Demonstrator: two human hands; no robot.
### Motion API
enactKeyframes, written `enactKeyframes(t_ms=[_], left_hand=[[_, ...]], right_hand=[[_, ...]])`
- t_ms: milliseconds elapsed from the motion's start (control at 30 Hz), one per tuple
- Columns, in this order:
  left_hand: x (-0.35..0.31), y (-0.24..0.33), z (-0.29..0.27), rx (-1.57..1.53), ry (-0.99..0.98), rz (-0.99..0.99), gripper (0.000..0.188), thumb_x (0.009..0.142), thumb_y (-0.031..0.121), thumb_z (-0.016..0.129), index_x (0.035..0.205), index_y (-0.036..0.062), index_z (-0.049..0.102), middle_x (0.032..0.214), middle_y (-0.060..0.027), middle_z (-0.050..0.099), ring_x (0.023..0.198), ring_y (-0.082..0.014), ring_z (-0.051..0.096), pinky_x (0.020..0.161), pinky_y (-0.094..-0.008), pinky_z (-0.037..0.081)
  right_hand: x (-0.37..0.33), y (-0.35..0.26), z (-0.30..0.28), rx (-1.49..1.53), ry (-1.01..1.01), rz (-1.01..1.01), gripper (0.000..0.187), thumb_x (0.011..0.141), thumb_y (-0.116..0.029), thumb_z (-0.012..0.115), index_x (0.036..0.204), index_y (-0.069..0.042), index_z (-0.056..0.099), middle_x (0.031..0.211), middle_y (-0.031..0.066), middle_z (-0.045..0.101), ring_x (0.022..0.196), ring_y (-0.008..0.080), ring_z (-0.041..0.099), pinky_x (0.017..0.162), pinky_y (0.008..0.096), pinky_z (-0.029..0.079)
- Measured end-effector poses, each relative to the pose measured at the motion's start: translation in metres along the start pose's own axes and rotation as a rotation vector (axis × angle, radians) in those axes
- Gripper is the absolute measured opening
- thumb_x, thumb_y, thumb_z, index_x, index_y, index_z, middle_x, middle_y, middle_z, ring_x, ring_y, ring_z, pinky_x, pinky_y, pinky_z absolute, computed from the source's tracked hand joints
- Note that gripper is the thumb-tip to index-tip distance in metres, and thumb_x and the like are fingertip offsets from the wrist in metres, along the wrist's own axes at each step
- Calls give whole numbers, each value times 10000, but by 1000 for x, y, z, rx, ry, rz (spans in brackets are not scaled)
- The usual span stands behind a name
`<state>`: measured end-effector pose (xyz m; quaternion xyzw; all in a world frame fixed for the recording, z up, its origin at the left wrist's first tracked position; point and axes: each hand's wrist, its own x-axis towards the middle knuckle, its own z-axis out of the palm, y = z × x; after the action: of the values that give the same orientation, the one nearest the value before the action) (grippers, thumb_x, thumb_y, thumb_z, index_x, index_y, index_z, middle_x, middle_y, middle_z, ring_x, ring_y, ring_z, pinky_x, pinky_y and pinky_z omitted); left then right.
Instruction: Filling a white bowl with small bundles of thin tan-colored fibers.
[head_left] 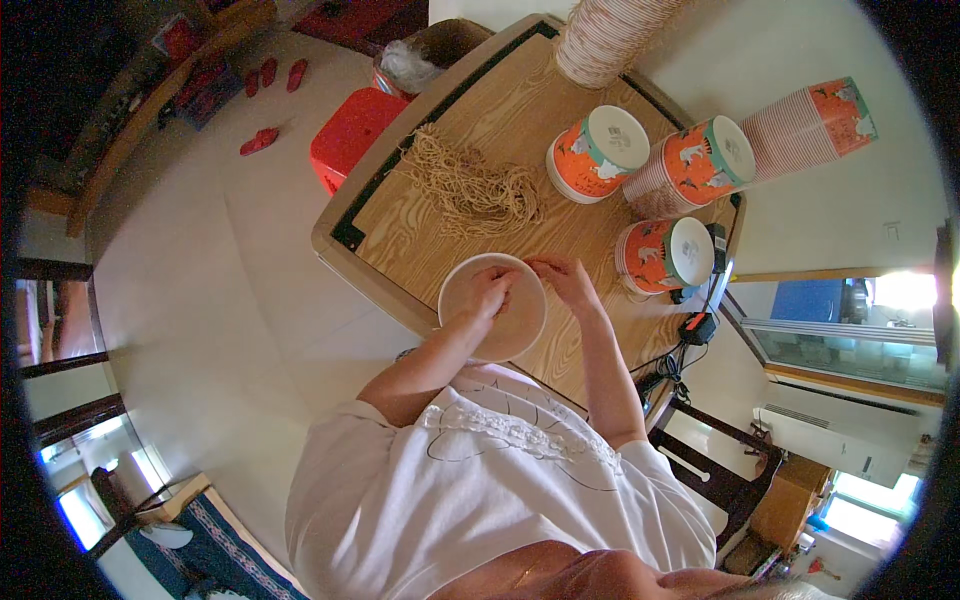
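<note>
A white paper bucket (512, 330) is at the table's near edge, its mouth turned up toward me. My left hand (492, 292) reaches into it, its fingers curled closed; what they hold is hidden. At the bucket's right upper rim, my right hand (565, 282) has its fingertips pinched together from outside, and whatever is between them is too small to make out. Beyond the bucket lies a loose heap of tan twine (470, 185). Orange printed paper buckets stand upside down to the right: one (655, 255) near my right hand, another (585, 160) farther back.
A stack of buckets (690, 170) and a longer leaning stack (810, 125) line the table's right side. A tall column of nested buckets (610, 45) rises at the back. Black adapters and cables (697, 328) lie at the right edge. A red stool (355, 130) stands left of the table (400, 270).
</note>
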<state>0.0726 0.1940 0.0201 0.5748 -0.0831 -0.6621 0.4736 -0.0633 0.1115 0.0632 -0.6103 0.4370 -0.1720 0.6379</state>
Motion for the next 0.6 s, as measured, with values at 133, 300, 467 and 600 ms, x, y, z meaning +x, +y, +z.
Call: enactKeyframes(t_ms=[133,300,467,600], left_hand=[[1,0,0,27,-27,-1,154,771,256,590,882,152,575,658,44,519,503,-66,451,395,-209,337],[0,2,2,64,6,8,155,766,250,590,882,148,577,654,41,521,490,-64,448,382,-212,329],[-11,12,13,-32,51,15,79,794,166,544,805,94,575,543,39,444,414,-52,377,343,-206,270],[-8,9,12,-47,41,29,73,792,164,546,785,94,565,531,43,427,397,-51,366,329,-209,255]], right_hand=[[1,5,-2,-7,17,29,221,827,-122,527,977,18,607,890,51,622,821,114,553,757,247,435],[2,6,-2,-54,20,-9,194,824,-123,541,950,-5,628,874,35,631,784,111,554,723,243,449],[3,7,-4,-72,-3,-1,217,824,-125,535,968,17,613,872,48,625,807,112,554,747,244,437],[2,8,-6,-121,71,-9,170,806,-102,558,927,-8,631,857,32,629,774,103,550,701,245,456]])
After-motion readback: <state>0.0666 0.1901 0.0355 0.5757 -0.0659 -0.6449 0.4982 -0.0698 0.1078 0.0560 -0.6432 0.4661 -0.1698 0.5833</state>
